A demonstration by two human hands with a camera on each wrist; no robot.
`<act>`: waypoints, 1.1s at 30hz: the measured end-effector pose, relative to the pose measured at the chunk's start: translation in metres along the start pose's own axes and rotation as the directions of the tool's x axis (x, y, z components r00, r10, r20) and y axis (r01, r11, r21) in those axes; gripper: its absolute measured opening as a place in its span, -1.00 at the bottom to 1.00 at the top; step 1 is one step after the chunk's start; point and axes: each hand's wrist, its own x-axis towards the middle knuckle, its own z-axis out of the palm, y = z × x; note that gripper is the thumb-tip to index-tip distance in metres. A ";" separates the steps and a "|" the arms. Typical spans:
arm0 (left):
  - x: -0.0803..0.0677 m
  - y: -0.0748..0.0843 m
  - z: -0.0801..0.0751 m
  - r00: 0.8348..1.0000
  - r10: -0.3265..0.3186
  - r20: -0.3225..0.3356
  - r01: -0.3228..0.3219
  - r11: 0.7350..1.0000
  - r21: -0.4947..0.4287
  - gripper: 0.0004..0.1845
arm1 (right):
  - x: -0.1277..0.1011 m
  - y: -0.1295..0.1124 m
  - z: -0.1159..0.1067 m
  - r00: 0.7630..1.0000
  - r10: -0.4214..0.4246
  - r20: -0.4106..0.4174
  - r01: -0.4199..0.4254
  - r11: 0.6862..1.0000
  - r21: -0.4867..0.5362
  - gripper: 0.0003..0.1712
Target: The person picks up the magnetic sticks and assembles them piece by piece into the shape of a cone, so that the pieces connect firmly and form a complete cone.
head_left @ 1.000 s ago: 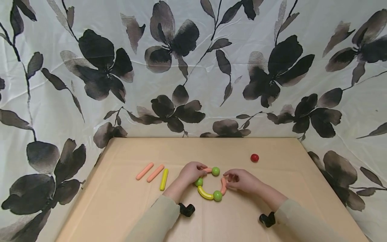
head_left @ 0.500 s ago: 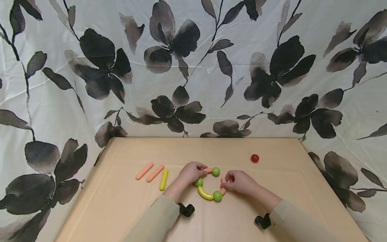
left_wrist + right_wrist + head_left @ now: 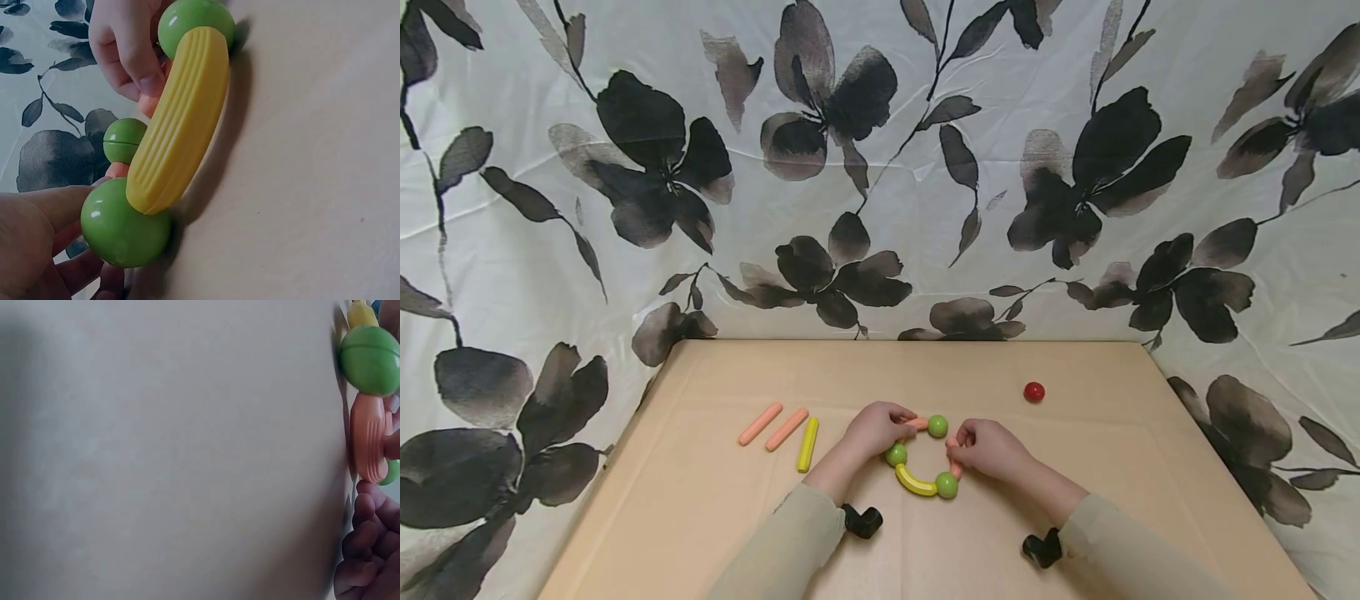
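Note:
A ring of toy pieces lies on the board: three green balls, among them the near ball and the left ball, a curved yellow stick and two orange sticks. My left hand pinches the far orange stick, which reaches to the far green ball. The thumb and fingers of my right hand pinch the upper end of the curved orange stick. Its other end meets the near green ball. A gap shows between the far ball and this stick.
Left of the ring lie two straight orange sticks and a straight yellow stick. A red ball sits toward the back right of the tan board. Behind hangs a floral cloth.
My right hand's fingers have gone from beside the curved orange stick to a pinch on its upper end. The near green ball and yellow stick have shifted slightly right. My left hand keeps its place.

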 end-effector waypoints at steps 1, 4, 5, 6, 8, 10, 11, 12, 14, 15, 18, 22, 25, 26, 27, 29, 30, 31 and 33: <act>0.000 0.000 0.000 1.000 0.003 0.003 -0.003 1.000 0.003 -0.73 | 0.000 -0.001 0.000 1.000 0.002 -0.006 -0.002 1.000 0.005 -0.76; -0.002 0.002 0.000 1.000 0.012 0.011 -0.012 1.000 0.006 -0.72 | 0.000 -0.003 0.000 1.000 0.005 -0.018 -0.005 1.000 0.009 -0.77; -0.002 0.002 -0.001 1.000 0.015 0.013 -0.015 1.000 0.008 -0.72 | 0.000 -0.003 0.000 1.000 0.002 -0.022 -0.002 1.000 0.010 -0.77; -0.003 0.003 -0.001 1.000 0.017 0.015 -0.017 1.000 0.009 -0.72 | 0.000 -0.003 0.000 1.000 0.001 -0.024 -0.001 1.000 0.011 -0.77; -0.004 0.003 -0.001 1.000 0.018 0.014 -0.018 1.000 0.009 -0.72 | 0.000 -0.004 0.000 1.000 -0.001 -0.026 0.001 1.000 0.014 -0.77; -0.004 0.004 -0.001 1.000 0.015 0.012 -0.015 1.000 0.008 -0.73 | 0.000 -0.003 0.000 1.000 -0.001 -0.028 0.001 1.000 0.015 -0.77; -0.004 0.004 -0.001 1.000 0.013 0.011 -0.013 1.000 0.006 -0.73 | 0.000 -0.003 0.000 1.000 -0.002 -0.027 0.003 1.000 0.019 -0.77; -0.004 0.004 -0.001 1.000 0.012 0.009 -0.012 1.000 0.005 -0.73 | 0.000 -0.003 0.001 1.000 0.001 -0.024 -0.001 1.000 0.019 -0.76; -0.004 0.003 -0.001 1.000 0.012 0.007 -0.012 1.000 0.005 -0.74 | -0.001 -0.002 0.002 1.000 0.008 -0.018 -0.008 1.000 0.014 -0.74; -0.004 0.003 -0.002 1.000 0.012 0.005 -0.012 1.000 0.005 -0.74 | -0.001 -0.002 0.002 1.000 0.013 -0.014 -0.013 1.000 0.014 -0.73; -0.006 0.003 -0.003 1.000 0.018 0.002 -0.018 1.000 0.019 -0.73 | -0.001 -0.004 0.003 1.000 0.023 -0.003 -0.023 1.000 0.014 -0.71; -0.009 0.003 -0.004 1.000 0.013 0.015 -0.013 0.999 0.034 -0.74 | 0.000 -0.007 0.003 1.000 0.026 0.002 -0.026 0.999 0.033 -0.75; -0.012 0.002 -0.003 1.000 0.004 0.018 -0.005 0.999 0.032 -0.73 | 0.003 -0.007 0.002 1.000 0.023 0.010 -0.024 0.998 0.059 -0.77; -0.013 0.001 -0.003 1.000 0.000 0.016 0.000 0.999 0.033 -0.71 | 0.004 -0.007 0.002 1.000 0.019 0.009 -0.019 0.997 0.071 -0.77; -0.015 0.001 -0.003 1.000 -0.002 0.013 0.001 1.000 0.031 -0.70 | 0.006 -0.006 0.002 1.000 0.015 0.008 -0.016 0.997 0.077 -0.77; -0.018 0.001 -0.003 1.000 -0.004 0.005 0.004 0.999 0.036 -0.67 | 0.010 -0.005 0.001 1.000 0.010 0.004 -0.010 0.996 0.091 -0.78; -0.019 0.001 -0.002 1.000 -0.003 0.002 0.003 0.999 0.040 -0.65 | 0.012 -0.004 0.001 1.000 0.009 0.002 -0.009 0.995 0.097 -0.78; -0.021 0.000 -0.002 1.000 -0.003 -0.002 0.003 0.999 0.046 -0.64 | 0.014 -0.004 0.000 1.000 0.004 -0.001 -0.004 0.994 0.105 -0.77; -0.023 -0.001 -0.001 1.000 -0.004 -0.013 0.005 0.998 0.055 -0.63 | 0.018 -0.003 0.000 1.000 0.000 -0.003 0.000 0.993 0.116 -0.77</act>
